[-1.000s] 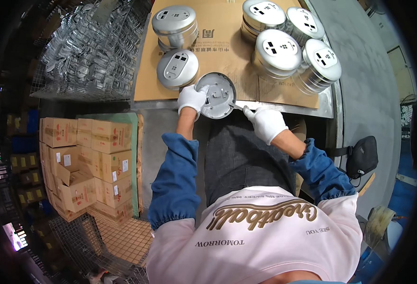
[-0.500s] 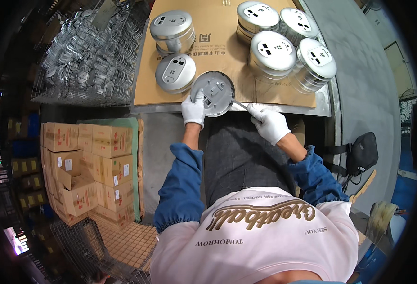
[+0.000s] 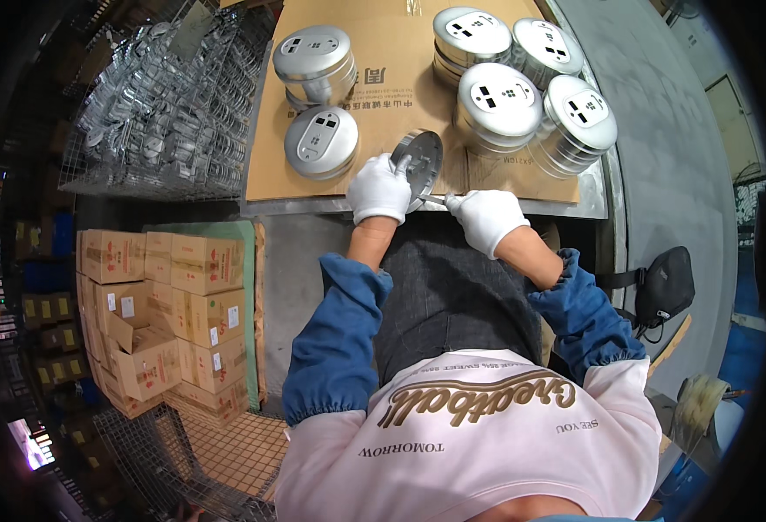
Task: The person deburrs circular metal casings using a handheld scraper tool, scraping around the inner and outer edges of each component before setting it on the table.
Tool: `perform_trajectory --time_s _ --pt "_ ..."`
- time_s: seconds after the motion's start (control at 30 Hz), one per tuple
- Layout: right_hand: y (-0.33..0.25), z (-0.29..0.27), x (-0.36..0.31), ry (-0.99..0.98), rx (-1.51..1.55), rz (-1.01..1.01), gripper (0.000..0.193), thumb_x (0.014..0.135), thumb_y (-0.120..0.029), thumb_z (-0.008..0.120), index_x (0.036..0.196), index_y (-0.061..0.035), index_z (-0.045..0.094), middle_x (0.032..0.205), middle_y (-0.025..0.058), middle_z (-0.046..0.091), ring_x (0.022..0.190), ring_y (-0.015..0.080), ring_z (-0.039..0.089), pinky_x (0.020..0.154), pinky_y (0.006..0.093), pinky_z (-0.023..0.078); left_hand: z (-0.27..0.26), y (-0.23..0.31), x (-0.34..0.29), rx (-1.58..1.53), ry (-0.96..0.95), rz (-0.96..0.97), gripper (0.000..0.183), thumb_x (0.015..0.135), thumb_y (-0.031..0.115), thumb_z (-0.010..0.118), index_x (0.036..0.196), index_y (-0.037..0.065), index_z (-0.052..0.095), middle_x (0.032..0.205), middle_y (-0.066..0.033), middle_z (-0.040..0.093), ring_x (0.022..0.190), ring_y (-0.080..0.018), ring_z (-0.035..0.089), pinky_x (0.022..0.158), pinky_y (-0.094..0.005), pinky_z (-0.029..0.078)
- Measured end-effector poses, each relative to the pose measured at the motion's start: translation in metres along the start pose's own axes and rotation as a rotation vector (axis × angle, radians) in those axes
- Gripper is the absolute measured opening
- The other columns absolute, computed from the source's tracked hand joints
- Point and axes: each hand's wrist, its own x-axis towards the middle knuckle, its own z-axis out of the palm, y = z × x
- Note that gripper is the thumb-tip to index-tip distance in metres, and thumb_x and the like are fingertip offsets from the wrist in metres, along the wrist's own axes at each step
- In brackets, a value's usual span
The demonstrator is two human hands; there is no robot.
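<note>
My left hand (image 3: 380,190), in a white glove, grips a round grey metal cover (image 3: 426,161) by its side, thumb over the inner face. The cover is tilted steeply above the near edge of the cardboard-topped table. My right hand (image 3: 489,219), also gloved, is closed round a thin metal hand tool (image 3: 433,199). Its tip meets the cover's lower rim; the exact kind of tool is too small to make out. Beyond my left hand sits a similar silvery cover (image 3: 321,143) with an oval plate and small rectangular slots, facing up.
A stack of covers (image 3: 315,52) stands at the far left of the cardboard (image 3: 400,113), several more stacks (image 3: 498,97) at the right. Left of the table is a wire cage (image 3: 157,113) full of metal parts. Cartons (image 3: 204,313) are piled below it. A black bag (image 3: 668,283) hangs at right.
The cover has turned from nearly facing me to steeply edge-on and shifted slightly right. My left hand moved right with it; the tool now meets the rim lower down.
</note>
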Motion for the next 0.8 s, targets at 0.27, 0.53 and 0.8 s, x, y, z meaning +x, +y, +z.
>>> perform_trajectory --time_s 0.27,0.53,0.8 --pt "0.002 -0.002 0.004 0.005 0.004 -0.018 0.024 0.078 -0.007 0.049 0.1 -0.007 0.06 0.079 0.0149 0.065 0.076 0.0331 0.064 0.063 0.0424 0.051 0.001 0.0 0.0 -0.044 -0.006 -0.027 0.035 0.083 0.043 0.056 0.079 0.009 0.064 0.079 -0.0131 0.063 0.075 -0.0365 0.06 0.067 -0.046 0.046" --pt "0.018 0.017 -0.015 0.309 0.278 -0.032 0.023 0.08 -0.015 0.055 0.103 -0.0109 0.057 0.069 0.0157 0.06 0.065 0.0347 0.061 0.056 0.0429 0.048 0.002 -0.002 0.005 -0.12 0.259 0.052 0.029 0.083 0.034 0.061 0.081 0.006 0.064 0.07 -0.0113 0.061 0.065 -0.0303 0.058 0.06 -0.0391 0.045" --pt "0.045 0.074 -0.049 0.574 0.638 0.128 0.034 0.08 -0.022 0.063 0.113 -0.0157 0.06 0.075 0.014 0.062 0.069 0.0315 0.061 0.063 0.0378 0.049 -0.016 0.073 0.058 -0.107 0.603 0.709 0.05 0.06 0.01 0.062 0.109 0.015 0.061 0.096 -0.0047 0.059 0.089 -0.0235 0.057 0.071 -0.0378 0.043"
